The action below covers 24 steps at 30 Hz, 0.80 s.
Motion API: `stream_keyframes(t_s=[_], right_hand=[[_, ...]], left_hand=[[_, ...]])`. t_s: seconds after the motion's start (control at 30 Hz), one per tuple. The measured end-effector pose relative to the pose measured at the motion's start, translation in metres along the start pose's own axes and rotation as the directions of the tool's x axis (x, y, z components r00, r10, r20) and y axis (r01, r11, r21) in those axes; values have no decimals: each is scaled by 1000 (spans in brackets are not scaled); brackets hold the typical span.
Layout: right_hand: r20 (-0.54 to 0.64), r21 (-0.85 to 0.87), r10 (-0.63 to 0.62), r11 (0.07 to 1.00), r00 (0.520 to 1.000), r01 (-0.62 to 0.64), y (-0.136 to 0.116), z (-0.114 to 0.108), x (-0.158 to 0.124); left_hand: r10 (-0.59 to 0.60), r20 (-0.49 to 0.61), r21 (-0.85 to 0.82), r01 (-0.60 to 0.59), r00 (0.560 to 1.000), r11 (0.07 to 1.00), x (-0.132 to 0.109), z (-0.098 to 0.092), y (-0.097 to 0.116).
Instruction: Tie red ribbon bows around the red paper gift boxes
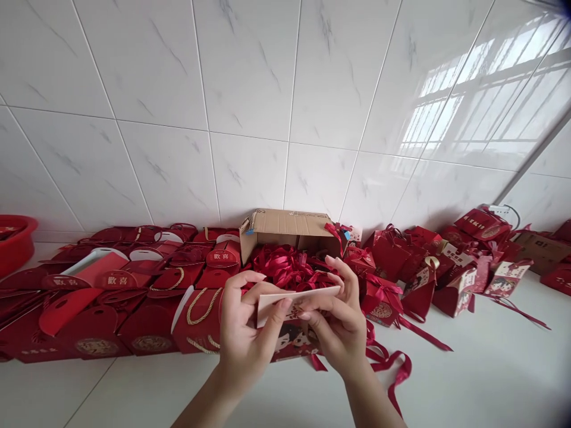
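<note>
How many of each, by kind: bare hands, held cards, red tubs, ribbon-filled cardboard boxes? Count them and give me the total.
Hands, left hand and right hand: 2
Held card: 1
Red tub: 1
Ribbon-filled cardboard box: 1
Total: 5

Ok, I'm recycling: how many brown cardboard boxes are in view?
2: an open box of ribbons in the middle and a partly covered box at far right; others may be hidden.

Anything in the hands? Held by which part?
Yes: a printed cardboard piece, held near its pale upper edge, left hand left of its middle, right hand right of it.
</note>
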State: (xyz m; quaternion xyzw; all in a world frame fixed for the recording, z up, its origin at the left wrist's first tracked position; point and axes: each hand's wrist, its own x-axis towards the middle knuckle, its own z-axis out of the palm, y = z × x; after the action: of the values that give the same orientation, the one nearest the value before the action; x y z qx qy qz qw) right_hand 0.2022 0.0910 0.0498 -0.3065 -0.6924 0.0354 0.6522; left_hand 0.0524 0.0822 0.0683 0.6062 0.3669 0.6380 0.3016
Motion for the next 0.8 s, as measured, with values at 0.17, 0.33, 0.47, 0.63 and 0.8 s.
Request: stream_keyframes(t_s=[0.17,0.33,0.47,0.63,0.8], right_hand=[[-10,6,-19,1000,1000,19,-1,-1,-1],[-6,-2,-87,996,996,87,-1,-4,0],[20,-42,-69,997,997,70,-2,-4,2],[37,-57,-82,995,996,84,-2,-5,2],[-71,51,-22,998,997,25,1,-2,-1]], left_hand=[[86,14,21,-86,996,996,-1,0,4],[113,35,-22,-113,993,993,-2,0,3],[118,31,-7,-118,993,993,-3,1,0],[135,40,26,-136,990,990,-5,2,0],[155,108,-18,-154,982,988,-8,2,-2]])
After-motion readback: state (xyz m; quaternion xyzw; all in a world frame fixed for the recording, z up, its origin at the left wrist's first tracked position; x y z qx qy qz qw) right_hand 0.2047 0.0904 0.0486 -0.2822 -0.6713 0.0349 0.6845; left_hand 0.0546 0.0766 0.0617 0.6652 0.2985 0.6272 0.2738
